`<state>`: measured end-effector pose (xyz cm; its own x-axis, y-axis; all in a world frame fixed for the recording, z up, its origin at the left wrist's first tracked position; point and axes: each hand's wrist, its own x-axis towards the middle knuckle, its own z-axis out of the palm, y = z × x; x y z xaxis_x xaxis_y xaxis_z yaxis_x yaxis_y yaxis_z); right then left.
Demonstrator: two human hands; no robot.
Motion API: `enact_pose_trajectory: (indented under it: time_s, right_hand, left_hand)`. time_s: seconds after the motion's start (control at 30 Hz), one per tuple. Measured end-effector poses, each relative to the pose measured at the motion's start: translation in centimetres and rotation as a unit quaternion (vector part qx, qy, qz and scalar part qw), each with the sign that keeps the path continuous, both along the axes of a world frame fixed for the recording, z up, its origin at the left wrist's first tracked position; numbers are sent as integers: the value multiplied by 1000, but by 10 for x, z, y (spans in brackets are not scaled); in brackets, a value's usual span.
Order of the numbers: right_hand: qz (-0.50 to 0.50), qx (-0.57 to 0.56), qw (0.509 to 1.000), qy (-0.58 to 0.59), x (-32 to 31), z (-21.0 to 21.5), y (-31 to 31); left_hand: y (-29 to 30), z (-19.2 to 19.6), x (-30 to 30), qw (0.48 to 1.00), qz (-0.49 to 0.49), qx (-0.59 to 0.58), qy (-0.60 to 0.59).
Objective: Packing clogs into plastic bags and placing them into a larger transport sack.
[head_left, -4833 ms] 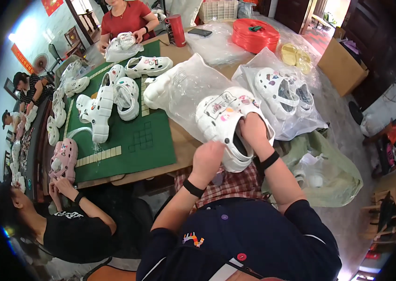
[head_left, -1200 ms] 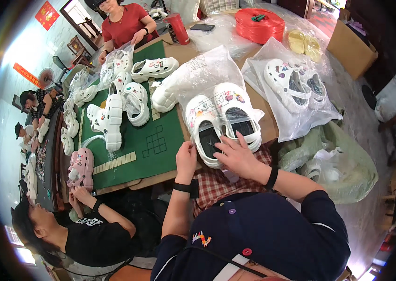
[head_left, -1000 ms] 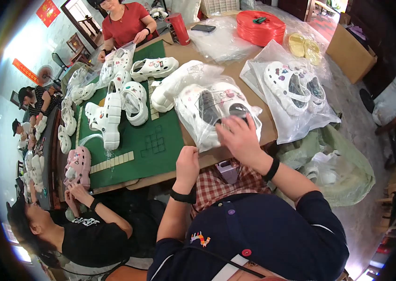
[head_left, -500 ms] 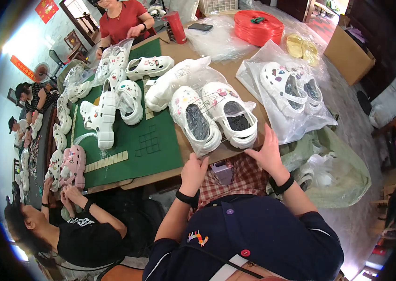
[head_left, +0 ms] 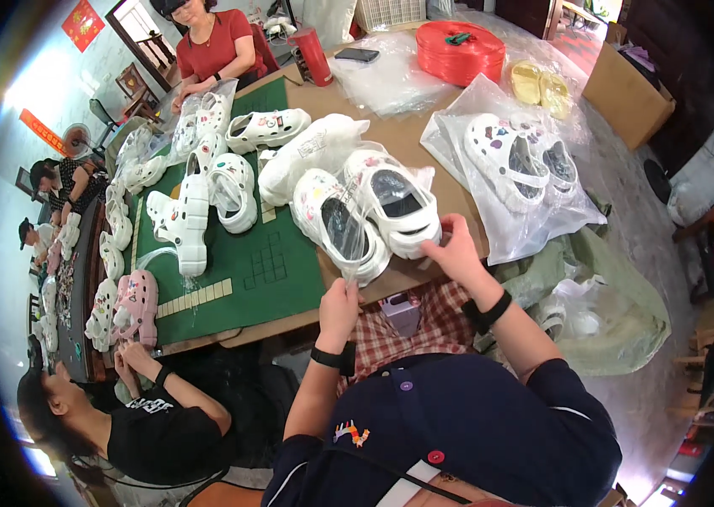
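A pair of white clogs with charms lies in a clear plastic bag (head_left: pixel 348 264) on the table edge before me, heels toward me. My left hand (head_left: pixel 338 319) is closed, pinching the bag's near edge below the left clog (head_left: pixel 309 191). My right hand (head_left: pixel 460 255) grips the heel of the right clog (head_left: pixel 414 230), thumb near me and fingers along its outer side. That clog sits tilted, its inner side overlapping the left one. Just beyond lies another bagged white pair (head_left: pixel 310 152). To the right, a white clog (head_left: pixel 500 156) and its mate rest in a clear bag.
Several white clogs cover the green mat (head_left: pixel 276 296) at left, with a pink clog (head_left: pixel 139 308) by a co-worker in black. Another person in red sits across. A red twine roll (head_left: pixel 460 55), phone (head_left: pixel 357 55) and red canister (head_left: pixel 312 57) stand far back; a green sack (head_left: pixel 627 329) lies right.
The right clog has lifted and shifted left against the left clog, my right hand moving with it. My left hand has moved slightly left and down, drawing the bag's edge taut.
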<state>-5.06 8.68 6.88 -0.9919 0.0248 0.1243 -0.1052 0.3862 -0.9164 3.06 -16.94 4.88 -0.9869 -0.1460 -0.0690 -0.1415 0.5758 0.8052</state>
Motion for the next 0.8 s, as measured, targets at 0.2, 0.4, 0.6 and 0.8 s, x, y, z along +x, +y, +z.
enact_pose_trajectory:
  time_s: [0.2,0.4,0.6,0.8]
  right_hand:
    - [-56,-128,990,-31,-58,2,25]
    - [112,-329,917,-196,-99,-12,6]
    - [29,-318,940,-120,-74,-15,2]
    - [35,-261,964,-44,-19,-1,28]
  left_hand:
    - [23,35,26,961,88,-185,185]
    - [76,66,-1,886,-155,-275,339]
    - [109,46,-46,852,-146,-344,366]
    - [111,56,-50,862,-100,-276,414]
